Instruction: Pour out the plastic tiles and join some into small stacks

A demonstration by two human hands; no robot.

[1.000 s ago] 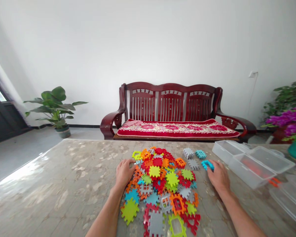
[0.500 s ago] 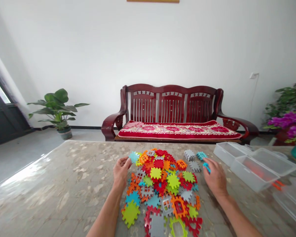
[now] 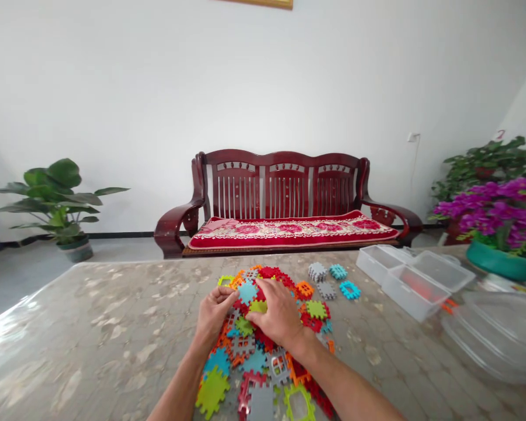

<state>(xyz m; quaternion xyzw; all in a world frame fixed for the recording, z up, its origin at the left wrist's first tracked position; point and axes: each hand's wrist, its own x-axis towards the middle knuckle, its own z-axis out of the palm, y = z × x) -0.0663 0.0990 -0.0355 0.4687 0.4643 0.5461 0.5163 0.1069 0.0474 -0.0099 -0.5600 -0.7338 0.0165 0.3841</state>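
Nearest, a smooth, notch-edged grey tile was seen partly over a red tile. Beyond, a heap of toothed tiles was spread on the glossy, mottled surface. Over it, a flat pale-blue tile was pinched in the left hand; beside it, the right hand was curved, thumb and fingers parted. Farther, a translucent box was backed by a polished wooden bench.

a home sitting room, with cushioned wooden bench and potted plant.
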